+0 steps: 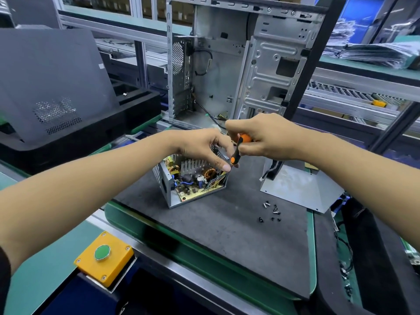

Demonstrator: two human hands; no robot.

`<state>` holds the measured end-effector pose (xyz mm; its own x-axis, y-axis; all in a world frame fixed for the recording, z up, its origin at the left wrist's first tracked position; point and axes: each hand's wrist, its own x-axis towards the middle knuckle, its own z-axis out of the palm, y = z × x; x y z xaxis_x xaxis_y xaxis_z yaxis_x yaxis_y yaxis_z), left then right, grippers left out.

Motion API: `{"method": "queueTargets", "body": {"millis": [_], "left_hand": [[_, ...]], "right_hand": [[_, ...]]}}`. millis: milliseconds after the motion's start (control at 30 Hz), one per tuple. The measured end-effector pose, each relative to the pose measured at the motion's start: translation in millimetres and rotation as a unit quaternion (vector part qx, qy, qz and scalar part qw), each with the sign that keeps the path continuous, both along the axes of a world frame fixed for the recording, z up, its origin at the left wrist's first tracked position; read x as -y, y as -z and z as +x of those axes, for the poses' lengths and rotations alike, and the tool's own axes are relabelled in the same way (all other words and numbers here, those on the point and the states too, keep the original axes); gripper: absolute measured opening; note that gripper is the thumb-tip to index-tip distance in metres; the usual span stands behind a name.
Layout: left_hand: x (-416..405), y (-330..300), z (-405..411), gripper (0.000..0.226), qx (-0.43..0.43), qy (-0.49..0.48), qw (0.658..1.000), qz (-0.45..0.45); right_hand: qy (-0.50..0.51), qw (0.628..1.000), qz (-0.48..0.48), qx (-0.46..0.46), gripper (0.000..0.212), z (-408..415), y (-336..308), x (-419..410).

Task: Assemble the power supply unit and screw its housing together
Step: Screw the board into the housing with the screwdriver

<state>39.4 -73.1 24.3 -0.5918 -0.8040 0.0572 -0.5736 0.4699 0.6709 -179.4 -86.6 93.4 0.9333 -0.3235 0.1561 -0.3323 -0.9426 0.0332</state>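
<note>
Power supply unit (193, 183) sat open-topped on the dark mat (227, 235) in front of us, its circuit board, copper coil and finned heatsink exposed, while our hands covered its far upper edge. Our right hand (268, 138) was wrapped around the orange-and-black screwdriver (238, 148), fingers curled over the handle; the shaft and tip were hidden behind our left hand's fingers, so we could not tell what the tip touched. Our left hand (204, 148) reached over the unit with thumb and fingers bent down at the lower end of the handle, pinching there (whether it held a screw or only the tool we could not make out). To the right on the mat lay the grey metal cover (300, 189), partly hidden by our right forearm, and just in front of it a small scatter of loose screws (271, 211), too small to count surely. Behind stood an open computer case (261, 64), its top cut off by the frame. At the near left edge sat a yellow box with a green button (102, 253).
</note>
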Motion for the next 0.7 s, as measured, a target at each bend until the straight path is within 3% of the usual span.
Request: {"method": "queueTargets", "body": {"millis": [200,533,633,700], "left_hand": [[0.2,1.0,-0.9,0.012,-0.006,-0.001,1.0,0.011],[2.9,0.8,-2.4,0.035,0.003,-0.007,1.0,0.001],[3.2,1.1,-2.1,0.03,0.013,-0.007,1.0,-0.003],[1.1,1.0,-1.5,0.015,0.015,-0.01,1.0,-0.005]], "right_hand": [[-0.014,1.0,-0.009,0.009,0.018,-0.4,4.3,2.9],[-0.019,1.0,0.022,0.011,0.016,0.1,8.3,10.1],[-0.022,0.999,0.026,-0.001,0.015,0.1,5.8,10.0],[-0.018,1.0,0.012,-0.008,0.015,1.0,4.9,9.7]]}}
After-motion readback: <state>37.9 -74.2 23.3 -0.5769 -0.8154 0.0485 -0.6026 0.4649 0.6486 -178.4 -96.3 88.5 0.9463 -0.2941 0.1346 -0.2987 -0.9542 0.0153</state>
